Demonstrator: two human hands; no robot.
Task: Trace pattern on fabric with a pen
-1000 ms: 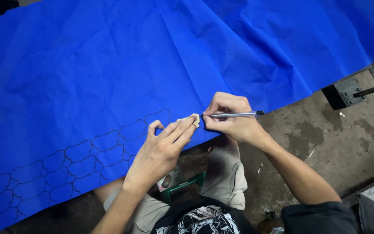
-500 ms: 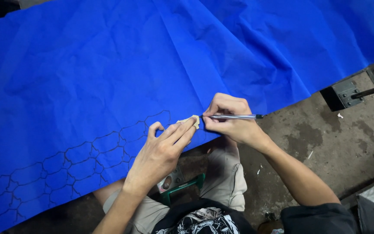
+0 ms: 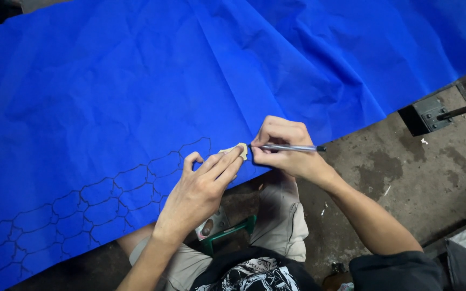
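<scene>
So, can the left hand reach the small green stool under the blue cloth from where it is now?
Probably yes. The left hand presses a small beige template on the blue cloth; the green stool shows just below, nothing between.

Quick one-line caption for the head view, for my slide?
Left hand pins a small pale template on blue fabric while right hand traces it with a pen.

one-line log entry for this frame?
left hand: pins pale template on blue fabric | right hand: holds pen, tip at template
</scene>
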